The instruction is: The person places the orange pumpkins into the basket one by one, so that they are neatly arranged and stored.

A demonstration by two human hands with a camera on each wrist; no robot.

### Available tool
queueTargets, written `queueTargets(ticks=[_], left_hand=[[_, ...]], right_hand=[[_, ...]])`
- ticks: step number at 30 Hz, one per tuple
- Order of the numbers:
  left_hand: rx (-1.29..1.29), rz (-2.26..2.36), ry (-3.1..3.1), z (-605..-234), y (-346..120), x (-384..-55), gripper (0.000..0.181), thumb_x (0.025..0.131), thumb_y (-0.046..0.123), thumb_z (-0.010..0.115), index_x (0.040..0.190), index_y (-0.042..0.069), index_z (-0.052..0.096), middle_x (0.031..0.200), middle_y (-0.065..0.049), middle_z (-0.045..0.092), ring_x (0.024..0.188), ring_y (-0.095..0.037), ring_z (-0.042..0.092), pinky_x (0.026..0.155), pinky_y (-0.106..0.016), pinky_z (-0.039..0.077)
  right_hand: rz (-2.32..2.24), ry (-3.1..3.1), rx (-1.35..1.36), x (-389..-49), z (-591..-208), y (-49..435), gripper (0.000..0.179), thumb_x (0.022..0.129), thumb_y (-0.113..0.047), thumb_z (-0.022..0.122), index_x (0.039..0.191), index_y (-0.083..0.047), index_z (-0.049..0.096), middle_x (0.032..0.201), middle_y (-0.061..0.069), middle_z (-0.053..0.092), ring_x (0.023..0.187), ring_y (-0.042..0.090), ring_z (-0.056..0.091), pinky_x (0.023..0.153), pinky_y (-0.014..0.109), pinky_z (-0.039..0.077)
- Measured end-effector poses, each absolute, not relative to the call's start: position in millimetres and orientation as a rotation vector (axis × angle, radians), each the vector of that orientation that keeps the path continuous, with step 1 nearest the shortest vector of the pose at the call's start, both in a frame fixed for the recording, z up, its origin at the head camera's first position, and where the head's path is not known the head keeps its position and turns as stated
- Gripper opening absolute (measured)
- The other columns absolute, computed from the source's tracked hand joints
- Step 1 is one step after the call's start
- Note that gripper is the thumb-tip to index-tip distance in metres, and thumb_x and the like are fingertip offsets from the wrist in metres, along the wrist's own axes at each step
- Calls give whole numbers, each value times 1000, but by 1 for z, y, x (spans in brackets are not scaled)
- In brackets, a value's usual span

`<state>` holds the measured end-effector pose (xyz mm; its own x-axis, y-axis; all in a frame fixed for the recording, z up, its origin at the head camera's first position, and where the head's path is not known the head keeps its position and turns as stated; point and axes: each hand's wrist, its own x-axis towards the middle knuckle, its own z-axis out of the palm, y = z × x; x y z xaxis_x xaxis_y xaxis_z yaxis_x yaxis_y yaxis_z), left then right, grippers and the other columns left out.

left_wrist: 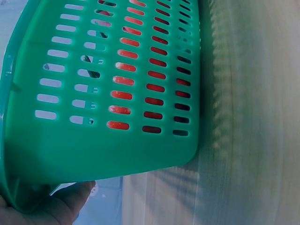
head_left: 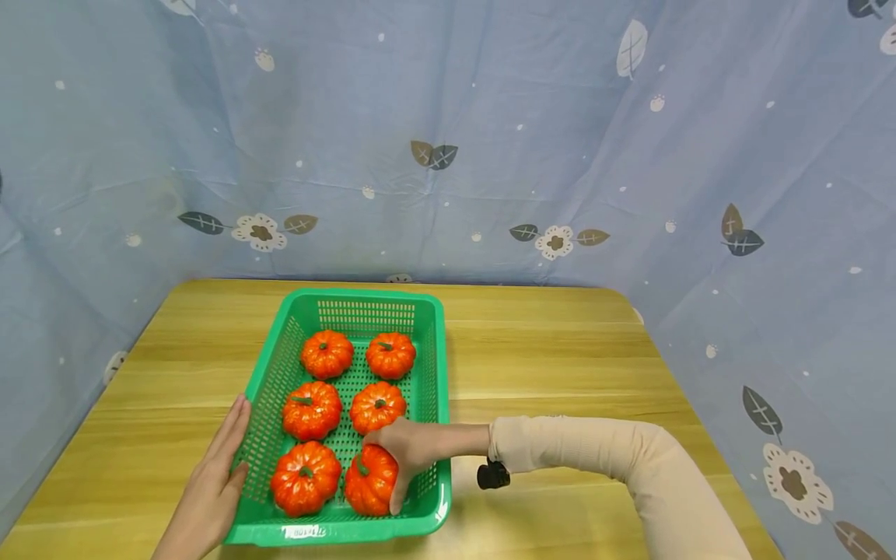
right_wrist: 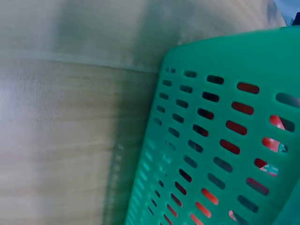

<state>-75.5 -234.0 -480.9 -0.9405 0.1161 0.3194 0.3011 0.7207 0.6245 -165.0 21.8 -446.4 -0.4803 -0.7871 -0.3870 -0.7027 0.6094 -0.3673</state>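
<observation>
A green plastic basket (head_left: 343,533) with slotted walls holds several orange pumpkins in two columns. My right hand (head_left: 409,447) reaches over the basket's right wall and grips the near-right pumpkin (head_left: 371,484), which leans with its stem to the left. Just beyond that hand lies another pumpkin (head_left: 378,404). My left hand (head_left: 213,474) lies along the basket's left rim near the front corner, fingers straight. In the left wrist view its thumb (left_wrist: 70,201) touches the basket's corner, with orange showing through the slots. The right wrist view shows the basket's outer wall (right_wrist: 225,117); the hand is hidden there.
The basket stands on a wooden table (head_left: 546,350), left of its middle. A blue patterned cloth (head_left: 434,117) hangs behind the table and along both sides. Near the left wall are the near-left pumpkin (head_left: 306,478) and the middle-left pumpkin (head_left: 312,411).
</observation>
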Motion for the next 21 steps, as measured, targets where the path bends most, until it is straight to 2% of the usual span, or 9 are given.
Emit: queueTargets(ticks=[3,10,13,21], left_hand=[[-319,-1028,-2677,-480,-234,-75,82,79,-18,47,145,10,8,151,0,-1,128,5,-1,92,2,0],[-320,-1025,-2674,-480,-233,-75,82,78,-19,47,145,10,8,151,-1,0,129,2,0,92,1,-1],[-314,-1013,-2685,-480,-232,-74,81,79,-18,47,145,9,8,151,-1,-1,127,7,-2,91,2,-1],[-333,-1018,-2658,-480,-233,-75,83,77,-20,48,145,10,9,151,-1,1,127,7,0,92,3,1]], right_hand=[[-170,2322,-1149,-164,-446,22,83,48,-34,87,119,-11,49,95,-7,55,86,3,50,73,11,43],[-93,2372,-1124,-158,-448,22,70,44,-26,90,100,-10,51,76,-8,51,69,2,48,56,10,42],[-71,2384,-1129,-157,-448,21,67,43,-26,90,96,-11,52,74,-8,50,66,2,48,53,10,42],[106,2456,-1074,-154,-447,17,63,41,-33,89,89,-11,55,74,-6,52,67,4,50,53,12,43]])
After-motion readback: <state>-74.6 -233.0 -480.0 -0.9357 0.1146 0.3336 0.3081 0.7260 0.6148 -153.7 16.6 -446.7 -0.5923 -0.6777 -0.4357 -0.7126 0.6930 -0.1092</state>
